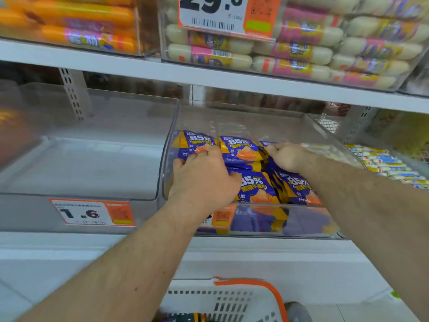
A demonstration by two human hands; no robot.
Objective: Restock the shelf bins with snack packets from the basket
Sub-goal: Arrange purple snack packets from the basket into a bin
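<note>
Both my hands are inside a clear plastic shelf bin on the middle shelf. It holds several purple and yellow snack packets marked 85%. My left hand lies over the packets at the bin's left side, its fingers curled onto one packet at the back left. My right hand grips a packet at the back right, fingers curled over its top edge. A white basket with an orange handle stands on the floor below me; only a sliver of its contents shows.
An empty clear bin with a 1.6 price tag sits left of the filled one. The upper shelf carries bins of orange sausages and white sausages. A bin of small striped packets is at the right.
</note>
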